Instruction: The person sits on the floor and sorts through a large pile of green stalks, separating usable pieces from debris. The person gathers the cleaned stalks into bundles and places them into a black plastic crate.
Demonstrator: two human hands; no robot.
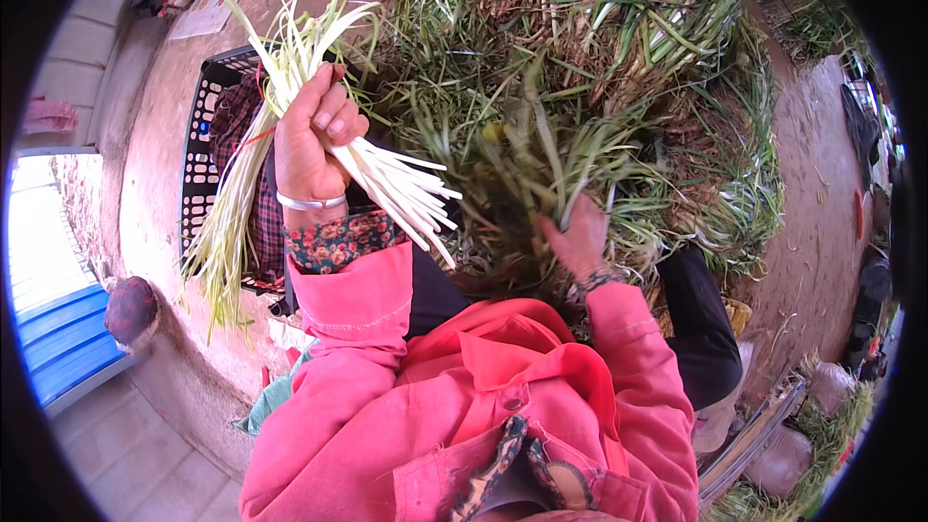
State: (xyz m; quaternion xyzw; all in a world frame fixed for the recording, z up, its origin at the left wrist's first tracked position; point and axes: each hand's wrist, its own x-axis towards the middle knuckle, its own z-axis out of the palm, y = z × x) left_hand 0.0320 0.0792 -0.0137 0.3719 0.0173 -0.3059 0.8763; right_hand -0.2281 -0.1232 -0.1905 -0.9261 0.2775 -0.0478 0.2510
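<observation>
My left hand (315, 134), with a silver bangle at the wrist, is closed around a bundle of slender white stalks (399, 188). Their trimmed-looking ends point right and down, and pale green leaves fan out above the fist. Behind that hand, pale leafy stalks (235, 232) with red ties hang over a black plastic crate (194, 181). My right hand (580, 239) reaches into a heap of leafy green plants (616, 138), thumb apart from the fingers. A pale stalk shows between them; blur hides whether it is gripped.
Rooted green plants (580, 22) are piled ahead. Checked cloth (267, 232) is in the crate. A dark round object (132, 310) sits at the left near a blue ribbed panel (69, 341). Plastic-wrapped bundles (783, 460) and cut greens lie at the lower right.
</observation>
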